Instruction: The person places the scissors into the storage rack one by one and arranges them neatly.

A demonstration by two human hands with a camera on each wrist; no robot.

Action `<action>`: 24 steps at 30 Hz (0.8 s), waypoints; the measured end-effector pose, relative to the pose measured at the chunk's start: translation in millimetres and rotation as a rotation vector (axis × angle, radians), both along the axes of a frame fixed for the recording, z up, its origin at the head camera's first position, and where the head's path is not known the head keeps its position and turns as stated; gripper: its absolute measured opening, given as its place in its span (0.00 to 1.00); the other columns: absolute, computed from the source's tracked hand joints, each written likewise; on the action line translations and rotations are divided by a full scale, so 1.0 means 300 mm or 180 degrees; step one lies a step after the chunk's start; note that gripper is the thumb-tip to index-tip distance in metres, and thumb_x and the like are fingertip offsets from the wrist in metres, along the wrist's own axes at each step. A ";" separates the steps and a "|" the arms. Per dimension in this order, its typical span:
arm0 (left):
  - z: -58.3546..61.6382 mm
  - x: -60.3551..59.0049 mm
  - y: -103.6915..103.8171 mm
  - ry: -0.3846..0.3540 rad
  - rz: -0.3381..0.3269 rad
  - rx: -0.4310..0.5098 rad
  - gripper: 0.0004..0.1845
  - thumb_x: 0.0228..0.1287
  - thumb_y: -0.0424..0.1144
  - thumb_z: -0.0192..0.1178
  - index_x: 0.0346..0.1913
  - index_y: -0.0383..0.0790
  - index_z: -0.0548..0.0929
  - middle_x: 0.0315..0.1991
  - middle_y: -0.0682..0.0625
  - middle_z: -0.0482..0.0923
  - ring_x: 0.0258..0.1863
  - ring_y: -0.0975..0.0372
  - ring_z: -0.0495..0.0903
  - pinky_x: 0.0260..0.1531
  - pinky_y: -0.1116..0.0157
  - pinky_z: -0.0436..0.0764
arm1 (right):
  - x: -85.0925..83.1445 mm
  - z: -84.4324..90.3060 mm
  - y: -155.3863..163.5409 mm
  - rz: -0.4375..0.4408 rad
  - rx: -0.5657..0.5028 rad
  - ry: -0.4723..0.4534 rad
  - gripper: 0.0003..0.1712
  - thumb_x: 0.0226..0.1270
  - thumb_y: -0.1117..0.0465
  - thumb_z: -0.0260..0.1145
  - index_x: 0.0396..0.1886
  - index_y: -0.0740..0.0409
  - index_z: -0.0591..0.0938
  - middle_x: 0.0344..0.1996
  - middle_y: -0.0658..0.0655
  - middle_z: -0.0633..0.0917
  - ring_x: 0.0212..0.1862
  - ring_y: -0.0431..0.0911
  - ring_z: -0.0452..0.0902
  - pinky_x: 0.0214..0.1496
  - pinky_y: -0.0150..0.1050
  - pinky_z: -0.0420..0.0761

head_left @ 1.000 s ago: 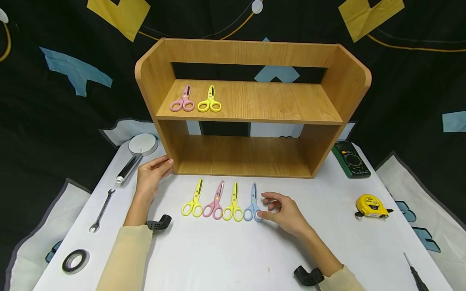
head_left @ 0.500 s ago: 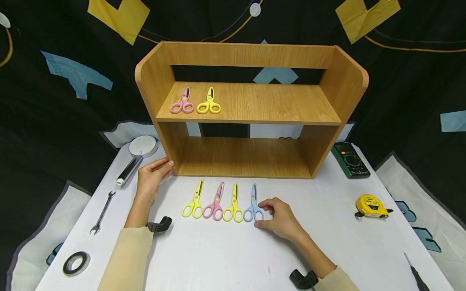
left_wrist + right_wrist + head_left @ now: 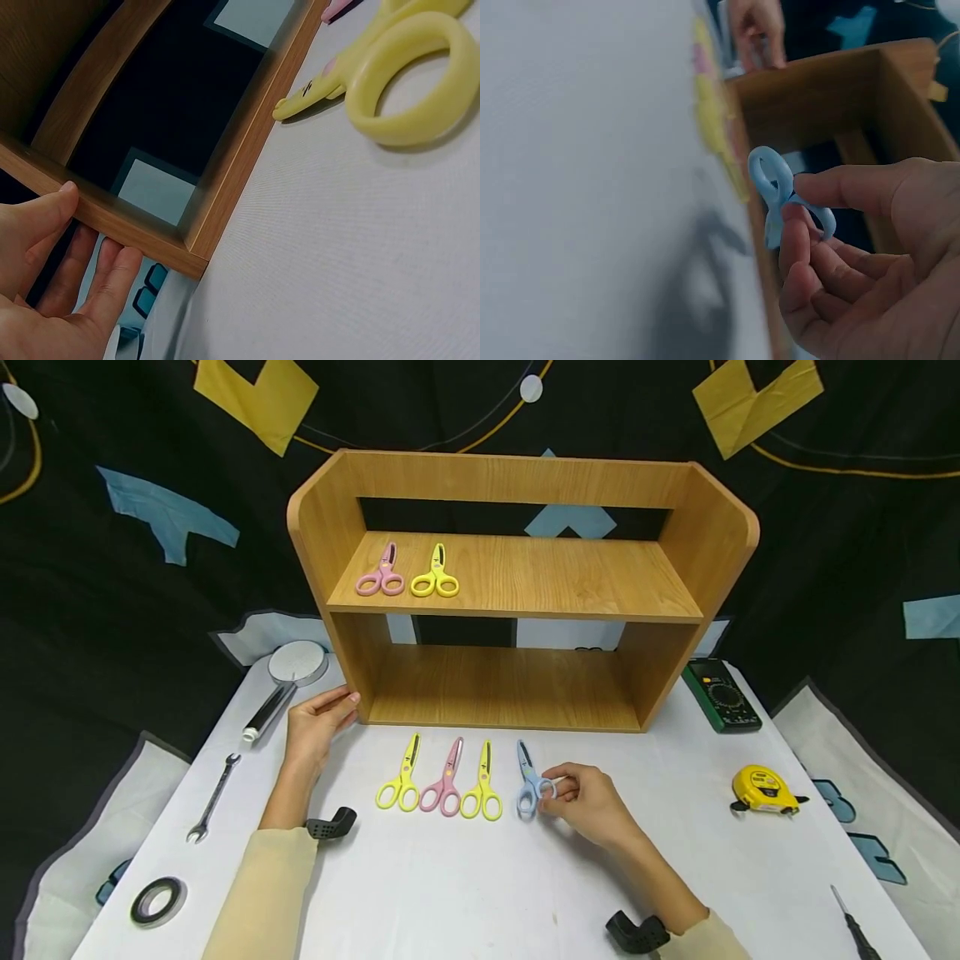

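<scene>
My right hand [image 3: 592,802] pinches a handle loop of the blue scissors [image 3: 527,787], lifted off the table in the right wrist view with thumb and fingertips on the loop [image 3: 763,169]. My left hand [image 3: 313,727] holds the lower left side panel of the wooden shelf [image 3: 517,602]; its thumb lies on the panel's edge and other fingertips are on the outer side [image 3: 67,270]. To the left of the blue pair lie yellow scissors [image 3: 480,802], pink scissors [image 3: 441,795] and another yellow pair [image 3: 398,792]. On the upper board rest pink scissors [image 3: 380,580] and yellow scissors [image 3: 435,581].
On the left stand a magnifying glass [image 3: 298,660], a wrench [image 3: 213,797] and a tape roll [image 3: 157,902]. To the right lie a multimeter [image 3: 720,695], a tape measure [image 3: 765,789] and a screwdriver [image 3: 855,927]. Dark cloth hangs behind the table.
My right hand has taken hold of the blue scissors, raising and tilting them with the handles shifted right. My left hand stays at the shelf.
</scene>
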State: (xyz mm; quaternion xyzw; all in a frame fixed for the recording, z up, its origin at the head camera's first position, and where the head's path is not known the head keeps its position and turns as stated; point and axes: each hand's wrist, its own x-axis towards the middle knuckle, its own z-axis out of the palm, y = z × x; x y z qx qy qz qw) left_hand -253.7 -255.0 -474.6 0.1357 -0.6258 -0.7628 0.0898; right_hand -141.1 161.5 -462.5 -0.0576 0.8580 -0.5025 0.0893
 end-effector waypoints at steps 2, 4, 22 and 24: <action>-0.001 0.001 0.000 -0.0006 -0.0002 0.0006 0.25 0.60 0.30 0.75 0.60 0.29 0.83 0.36 0.58 0.89 0.39 0.69 0.88 0.52 0.64 0.89 | 0.006 0.039 0.007 0.0022 -0.0148 -0.0052 0.21 0.60 0.67 0.76 0.54 0.63 0.85 0.30 0.53 0.87 0.31 0.42 0.79 0.29 0.29 0.80; -0.002 0.001 0.001 -0.0016 -0.0010 -0.0002 0.25 0.61 0.30 0.74 0.61 0.29 0.83 0.36 0.59 0.89 0.38 0.69 0.88 0.52 0.64 0.89 | 0.014 0.089 0.013 0.0069 -0.0309 -0.0061 0.22 0.60 0.68 0.76 0.56 0.63 0.84 0.33 0.56 0.87 0.33 0.44 0.80 0.32 0.29 0.83; 0.002 0.002 0.000 -0.0021 -0.0005 -0.0024 0.27 0.61 0.31 0.75 0.62 0.28 0.82 0.36 0.58 0.89 0.39 0.69 0.88 0.52 0.64 0.89 | -0.152 0.636 -0.010 0.0088 -0.0583 0.0938 0.26 0.66 0.59 0.76 0.63 0.56 0.82 0.41 0.54 0.90 0.42 0.46 0.82 0.44 0.28 0.87; 0.001 0.002 0.002 -0.0015 0.0005 -0.0026 0.26 0.61 0.31 0.75 0.62 0.28 0.82 0.36 0.59 0.89 0.39 0.68 0.88 0.52 0.64 0.89 | -0.208 0.667 -0.028 0.0003 -0.0563 0.0901 0.26 0.67 0.59 0.75 0.63 0.55 0.82 0.42 0.54 0.90 0.42 0.46 0.81 0.43 0.27 0.85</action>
